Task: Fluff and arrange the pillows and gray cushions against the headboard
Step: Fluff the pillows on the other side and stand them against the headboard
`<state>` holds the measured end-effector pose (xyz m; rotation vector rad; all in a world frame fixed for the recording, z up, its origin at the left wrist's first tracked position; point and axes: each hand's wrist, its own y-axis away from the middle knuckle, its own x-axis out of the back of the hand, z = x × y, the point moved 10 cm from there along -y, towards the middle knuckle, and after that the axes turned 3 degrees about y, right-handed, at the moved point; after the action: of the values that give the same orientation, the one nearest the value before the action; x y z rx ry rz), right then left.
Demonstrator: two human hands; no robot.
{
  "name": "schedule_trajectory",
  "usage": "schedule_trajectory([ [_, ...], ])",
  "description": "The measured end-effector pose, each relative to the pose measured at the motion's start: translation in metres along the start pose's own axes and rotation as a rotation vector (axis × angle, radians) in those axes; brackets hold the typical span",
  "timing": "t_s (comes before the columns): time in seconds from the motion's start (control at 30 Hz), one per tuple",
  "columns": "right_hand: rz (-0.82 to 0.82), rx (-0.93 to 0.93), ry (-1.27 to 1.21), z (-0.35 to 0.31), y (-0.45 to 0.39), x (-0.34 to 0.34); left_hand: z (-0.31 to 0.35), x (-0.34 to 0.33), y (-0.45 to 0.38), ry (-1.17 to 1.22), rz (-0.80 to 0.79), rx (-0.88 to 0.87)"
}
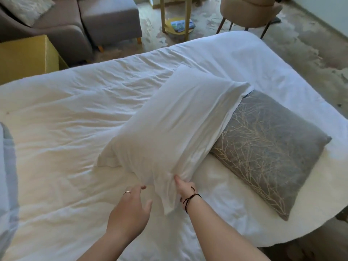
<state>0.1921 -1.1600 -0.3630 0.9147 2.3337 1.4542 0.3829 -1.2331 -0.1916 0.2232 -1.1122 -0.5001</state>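
Note:
A long white pillow [175, 125] lies slanted across the middle of the bed [66, 129], its far end over a gray cushion [269, 147] with a pale branch pattern. My right hand [183, 189], a dark cord at its wrist, grips the pillow's near corner, bunching the fabric. My left hand [131, 208], a ring on one finger, hovers with spread fingers just below and left of that corner, apart from it. A second gray and white piece [7, 166] shows at the left edge, mostly cut off.
The bed has a wrinkled white duvet. Beyond its far edge stand a gray sofa [66, 25] with a patterned cushion, a yellow box [26, 55], a yellow round side table [177, 21] and a beige chair [248, 14]. Bare floor lies to the right.

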Motion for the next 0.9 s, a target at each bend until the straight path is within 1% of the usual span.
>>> schedule_trajectory([
  [0.07, 0.007, 0.028, 0.021, -0.011, -0.002, 0.003, 0.003, -0.001, -0.007, -0.002, -0.004, 0.007],
  [0.13, -0.021, 0.104, 0.033, -0.025, 0.005, 0.002, 0.010, 0.000, -0.014, -0.006, -0.009, 0.002],
  [0.27, -0.077, 0.228, -0.022, -0.054, 0.040, -0.007, 0.034, 0.002, -0.024, -0.040, -0.032, -0.049],
  [0.43, -0.166, 0.327, -0.068, -0.105, 0.106, -0.009, 0.089, 0.027, -0.014, -0.193, -0.017, -0.237],
  [0.53, -0.284, 0.421, -0.095, -0.137, 0.164, -0.009, 0.120, 0.059, 0.008, -0.238, 0.029, -0.278],
  [0.63, -0.342, 0.525, -0.013, -0.155, 0.218, -0.011, 0.138, 0.090, 0.040, -0.334, 0.105, -0.301],
  [0.7, -0.412, 0.546, 0.039, -0.154, 0.243, -0.024, 0.135, 0.104, 0.056, -0.383, 0.143, -0.289],
  [0.77, -0.450, 0.552, 0.103, -0.141, 0.252, -0.041, 0.116, 0.110, 0.058, -0.403, 0.129, -0.230],
  [0.9, -0.474, 0.500, 0.348, -0.099, 0.232, -0.083, 0.028, 0.096, 0.033, -0.454, -0.050, 0.018],
])
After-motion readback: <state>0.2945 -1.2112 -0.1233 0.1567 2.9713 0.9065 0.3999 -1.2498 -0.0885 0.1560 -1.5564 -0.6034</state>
